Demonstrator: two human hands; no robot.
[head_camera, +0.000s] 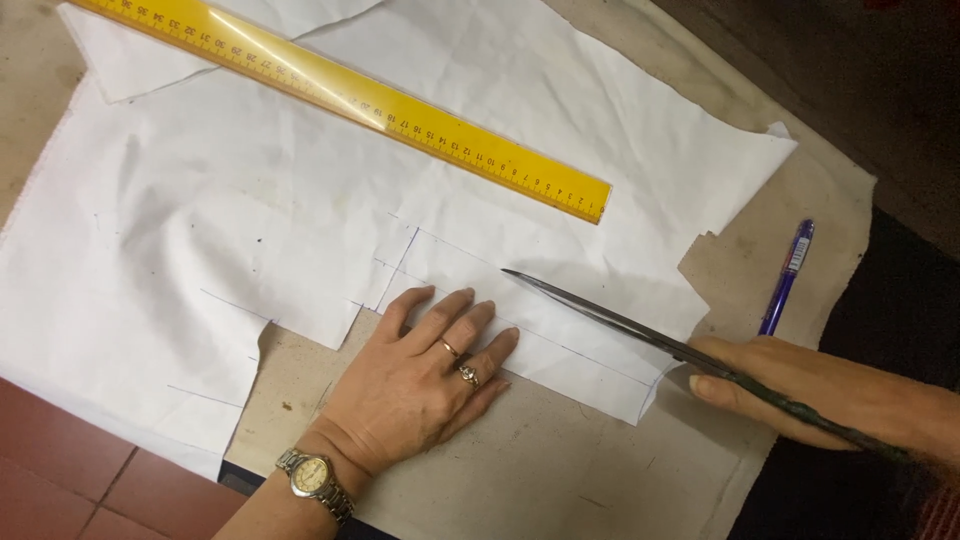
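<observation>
1. Beige, stained covering spreads over the bench (560, 470), with red floor tiles (60, 470) showing at the lower left and a dark area along the right edge.
2. Right hand (800, 385): its grip is wrapped around the handles of long dark scissors (640, 330); the handle loops are hidden behind the fingers and wrist, so how far the blades stand apart cannot be told; the blades look close together as one thin line.
3. The scissors run from the hand up and leftward; their point lies over the white fabric (250, 210), just beside the left hand's fingertips.
4. Left hand (420, 375): flat and spread, palm down, holding nothing; its fingers press on the narrow strip of white fabric at the lower edge, while the palm rests on the bare bench covering; two rings (460, 365) sit on the fingers and a metal wristwatch (315, 480) is on the wrist.
5. The white fabric covers most of the bench, from the left edge to the upper right; thin pen lines are drawn on it and a stepped notch is cut out of its lower edge near the left hand.
6. A yellow ruler (380, 100) lies diagonally on the fabric, well above both hands.
7. A blue pen (788, 275) lies on the bare bench covering just above the right hand, beside the fabric's right edge.
</observation>
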